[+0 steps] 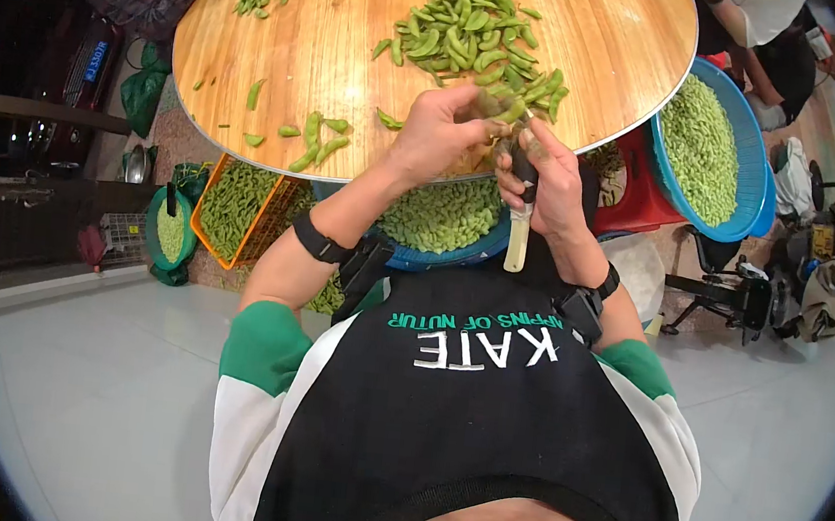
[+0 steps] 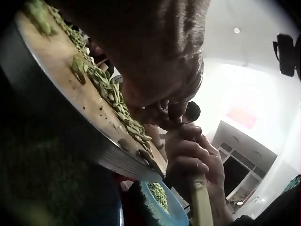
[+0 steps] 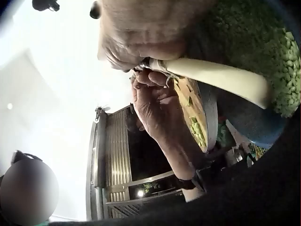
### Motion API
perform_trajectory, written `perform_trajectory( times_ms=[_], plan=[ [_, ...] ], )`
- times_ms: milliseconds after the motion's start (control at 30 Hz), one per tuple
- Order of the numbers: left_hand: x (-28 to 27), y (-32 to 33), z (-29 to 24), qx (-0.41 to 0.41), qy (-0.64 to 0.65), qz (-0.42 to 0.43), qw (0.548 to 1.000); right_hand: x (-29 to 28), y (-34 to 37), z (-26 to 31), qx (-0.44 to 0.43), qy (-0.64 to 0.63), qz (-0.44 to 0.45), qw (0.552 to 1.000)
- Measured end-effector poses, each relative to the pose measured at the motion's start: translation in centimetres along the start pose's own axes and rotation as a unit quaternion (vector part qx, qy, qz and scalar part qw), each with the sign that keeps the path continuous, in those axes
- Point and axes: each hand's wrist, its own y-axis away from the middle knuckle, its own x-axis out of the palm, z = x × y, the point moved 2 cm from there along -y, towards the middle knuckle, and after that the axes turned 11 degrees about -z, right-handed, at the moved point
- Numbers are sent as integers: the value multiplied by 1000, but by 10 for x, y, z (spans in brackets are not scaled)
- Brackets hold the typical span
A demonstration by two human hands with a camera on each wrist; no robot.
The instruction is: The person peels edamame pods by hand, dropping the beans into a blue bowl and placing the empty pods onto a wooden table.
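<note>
Over the near edge of the round wooden table (image 1: 328, 41), my two hands meet at the fingertips. My left hand (image 1: 437, 134) pinches a green soybean pod (image 1: 508, 110) with curled fingers. In my right hand (image 1: 557, 186) I grip a tool whose pale cream handle (image 1: 517, 240) points down toward my body, with a black part above it. The right wrist view shows that handle (image 3: 221, 77) jutting from the fist; fingers hide the tool's working end. A heap of pods (image 1: 470, 30) lies just beyond my hands, and several loose pods (image 1: 320, 141) lie to the left.
Below the table edge, in front of me, a blue basket (image 1: 427, 262) holds shelled beans. Another blue basin (image 1: 749, 157) of beans stands at right on a red stool (image 1: 635, 196). An orange crate (image 1: 265, 226) of pods and a green basket (image 1: 153, 225) stand left. People sit across the table.
</note>
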Motion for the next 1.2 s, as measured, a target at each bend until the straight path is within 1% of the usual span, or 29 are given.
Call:
perform_trajectory(
  times_ms=[33,133,167,233,267,333,367,433,467,533,567,633,667,700,733,767,800,833,867,900,933,967,1000,1033,1100,1133,1167,1200],
  plan=[
    [-2,2,-3,-42,-14,13,999,0,1,-1,7,-5,3,1000],
    [-2,10,-16,-65,8,31,997,1,7,-2,21,-11,9,1000],
    [-2,11,-13,-66,9,31,997,1,8,-2,23,-10,8,1000],
    [-1,12,-9,-22,51,26,998,1,10,-1,37,-14,23,999],
    [-3,13,-9,-21,51,26,998,3,12,0,37,-13,24,999],
    [-7,17,-12,-42,39,46,997,6,17,1,10,37,-6,999],
    [-8,18,-11,-43,40,46,997,7,18,1,11,37,-7,999],
    [-9,18,-5,-133,154,73,976,9,20,3,20,8,30,999],
    [-12,17,-3,-132,155,72,976,10,22,6,20,9,31,999],
    [-13,20,6,-208,265,152,929,15,26,8,69,-26,70,995],
    [-13,23,9,-207,265,152,929,14,26,8,69,-25,70,995],
    [-11,32,16,-265,332,135,895,13,27,6,128,-85,147,977],
    [-12,33,18,-267,346,142,888,9,26,5,128,-85,147,977],
    [-10,34,14,-267,347,141,888,5,24,2,155,-130,135,970],
    [-10,34,10,-240,278,103,924,2,22,-1,182,-173,122,960],
    [-9,35,5,-211,207,65,953,1,20,-2,184,-173,122,960],
    [-7,37,2,-211,207,64,953,-1,19,-4,188,-178,93,961],
    [-8,38,-8,34,-23,36,999,-2,17,-5,191,-183,64,962],
    [-6,41,-18,275,-252,2,928,-2,19,-3,190,-172,71,964],
    [-7,42,-20,272,-252,1,929,-2,19,-4,192,-172,70,964],
    [-6,44,-23,343,-317,1,884,-2,19,-5,200,-180,76,960],
    [-5,46,-26,411,-379,1,829,-1,18,-5,207,-188,83,957],
    [-3,48,-29,431,-380,-9,819,0,19,-4,207,-187,84,957],
    [-3,49,-28,431,-381,-10,818,1,20,-3,204,-192,84,956],
    [-4,49,-27,401,-365,-15,840,5,22,-4,200,-197,84,956],
    [-3,51,-30,402,-366,-15,839,6,23,-4,179,-177,82,964],
    [-4,51,-30,241,-244,-20,939,7,24,-3,159,-157,79,971],
    [-3,53,-28,66,-109,-24,992,9,26,-2,159,-158,78,971]
  ],
)
